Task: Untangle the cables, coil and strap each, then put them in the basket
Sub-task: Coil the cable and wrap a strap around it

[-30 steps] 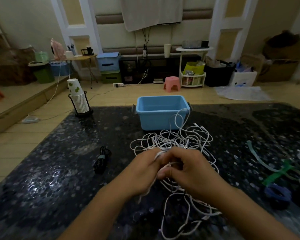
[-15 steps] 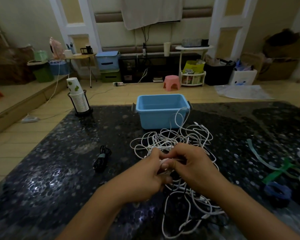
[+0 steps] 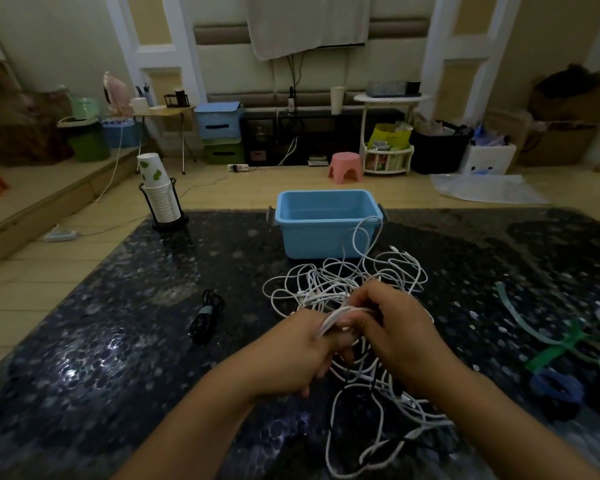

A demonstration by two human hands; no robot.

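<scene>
Strapped black cable [image 3: 207,315] lay left on dark surface [image 3: 101,341], apart from hands. Left hand [image 3: 300,355] gripped a bunch of white strands; right hand [image 3: 392,327] pinched the same bunch just beside it. White cable tangle [image 3: 343,282] spread under and beyond both hands, reaching blue basket [image 3: 326,223] behind.

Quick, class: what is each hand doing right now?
Left hand: grips a bundle of white cable.
Right hand: pinches the same white cable.
</scene>
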